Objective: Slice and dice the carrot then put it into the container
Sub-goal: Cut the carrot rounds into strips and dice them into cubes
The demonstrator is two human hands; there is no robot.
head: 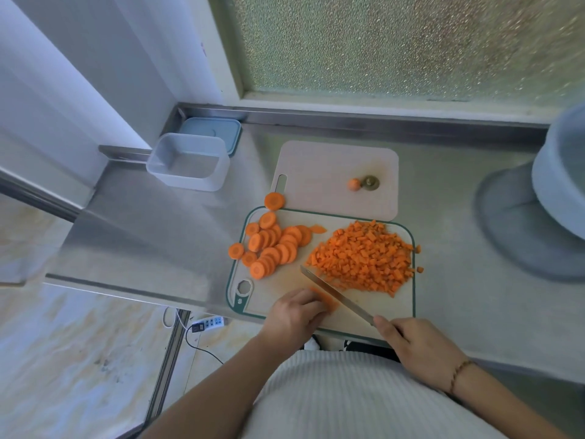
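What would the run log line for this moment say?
dicing | left hand holds carrot strips | right hand grips knife | container empty

Stainless steel counter (459, 312) with raised back lip, set against frosted textured window (411, 42). White wall (79, 74) at counter's far left corner. Beige marbled floor (63, 343) below, power strip (209, 323) lying on it. Daylight, soft.

Soft daylight enters through the frosted window (411, 42) at the top, so the scene is bright but not harsh. The steel desk (177, 223) shows a pale, milky glare on its left part, and shadows are weak. The wide lens bends straight lines strongly near the edges (the wall and the desk border look curved). The grey bowl (560, 172) at the right is smeared, and the picture is slightly soft overall.
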